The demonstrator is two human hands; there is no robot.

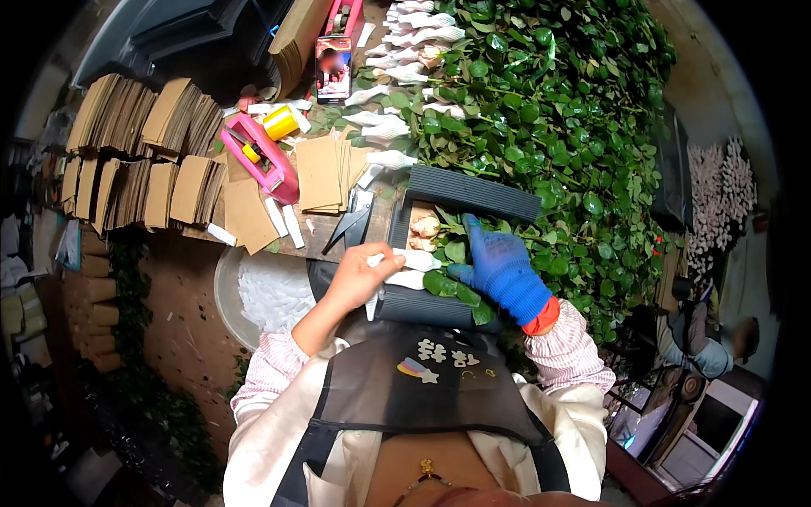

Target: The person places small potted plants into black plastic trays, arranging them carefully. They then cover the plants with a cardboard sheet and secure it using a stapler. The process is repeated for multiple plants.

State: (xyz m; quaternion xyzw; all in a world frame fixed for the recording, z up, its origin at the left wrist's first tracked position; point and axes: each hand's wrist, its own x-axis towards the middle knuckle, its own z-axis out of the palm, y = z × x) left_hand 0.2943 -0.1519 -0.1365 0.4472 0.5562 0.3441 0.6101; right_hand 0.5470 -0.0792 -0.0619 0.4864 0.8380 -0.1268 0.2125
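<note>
My bare left hand (362, 274) pinches the closed tip of a white foam net sleeve (418, 260) that covers a rose head. My right hand (497, 263), in a blue knitted glove, is at the leafy stems just right of that sleeve; whether its fingers grip a stem cannot be told. A second white-sleeved bloom (407, 279) lies directly below the first. Uncovered pale pink roses (424, 227) rest above them on cardboard, inside a dark ribbed holder (475, 190). Black scissors (347, 228) lie left of the holder.
Leafy rose stems (545, 127) are heaped at the right, with sleeved heads along their left edge. Pink tape dispensers (263, 158), loose cardboard pieces (321, 174), a phone (333, 70) and cardboard stacks (184, 120) stand leftward. A tub of white strips (228, 298) is below. A person (709, 342) is far right.
</note>
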